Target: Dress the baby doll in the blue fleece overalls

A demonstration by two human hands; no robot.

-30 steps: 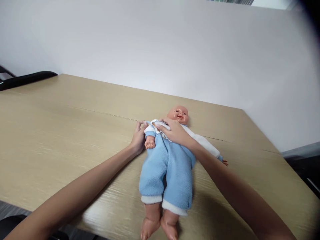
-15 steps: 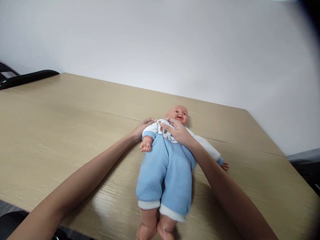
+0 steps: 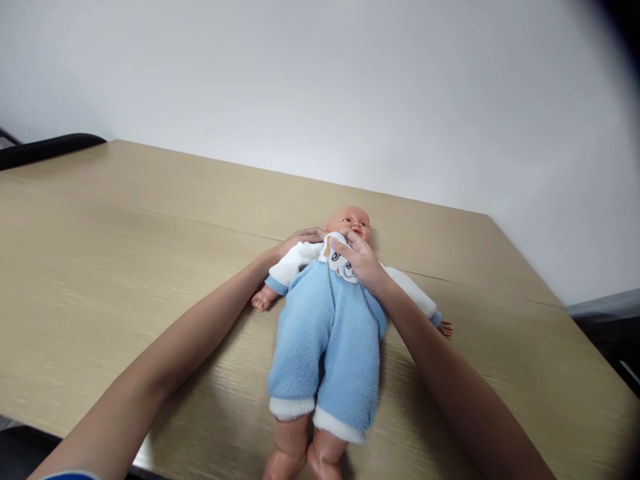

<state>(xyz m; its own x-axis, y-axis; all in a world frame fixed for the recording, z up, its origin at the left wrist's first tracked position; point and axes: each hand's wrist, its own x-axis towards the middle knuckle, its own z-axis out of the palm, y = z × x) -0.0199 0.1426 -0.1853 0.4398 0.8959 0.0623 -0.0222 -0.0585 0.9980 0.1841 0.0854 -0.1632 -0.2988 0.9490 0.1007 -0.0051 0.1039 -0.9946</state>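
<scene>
A baby doll (image 3: 327,333) lies on its back on the wooden table (image 3: 125,253), head (image 3: 350,222) toward the wall. It wears a blue fleece romper with white sleeves and cuffs. My left hand (image 3: 299,239) rests on the doll's shoulder by the neck, fingers curled over the white fabric. My right hand (image 3: 361,263) pinches the romper's collar at the chest, just under the chin. The doll's bare feet reach the table's near edge.
A white wall stands behind the table. A black chair back (image 3: 47,148) shows at the far left edge. A seam line crosses the tabletop under the doll. Dark floor shows at the right.
My left hand has slid from the doll's arm up to its shoulder and neck. The doll's near arm now lies stretched out. My right hand has pulled the collar up toward the chin.
</scene>
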